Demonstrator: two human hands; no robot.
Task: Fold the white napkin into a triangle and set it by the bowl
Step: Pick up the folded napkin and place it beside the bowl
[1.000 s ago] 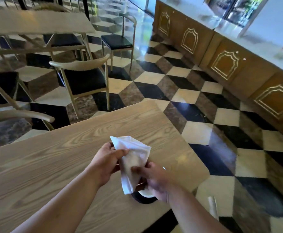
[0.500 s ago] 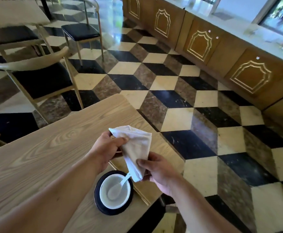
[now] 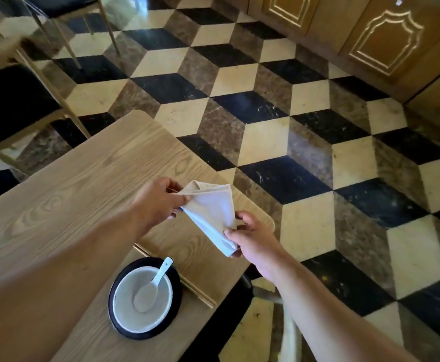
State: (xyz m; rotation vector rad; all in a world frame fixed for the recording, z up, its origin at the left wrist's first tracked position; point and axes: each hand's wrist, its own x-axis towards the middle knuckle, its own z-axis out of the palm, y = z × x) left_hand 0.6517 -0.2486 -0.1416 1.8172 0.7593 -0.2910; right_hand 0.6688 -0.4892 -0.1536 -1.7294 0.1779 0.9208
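Note:
The white napkin point(image 3: 209, 212) is folded into a rough triangle and held in the air above the right end of the wooden table point(image 3: 65, 194). My left hand point(image 3: 159, 199) pinches its upper left corner. My right hand point(image 3: 250, 237) pinches its lower point and right edge. Below the napkin, near the table's front edge, a white bowl point(image 3: 125, 309) with a white spoon point(image 3: 152, 286) in it stands on a black plate point(image 3: 176, 296). Both hands are above and to the right of the bowl.
A pair of chopsticks point(image 3: 185, 283) lies on the table just right of the plate. A chair with a black seat point(image 3: 10, 100) stands at the far left. Checkered floor point(image 3: 292, 131) and brown cabinets point(image 3: 386, 35) lie to the right. A pale chair back point(image 3: 289, 333) is under my right forearm.
The view has tilted down, so the bowl and plate show in full. Both hands still hold the napkin, which now lies flatter and more stretched between them.

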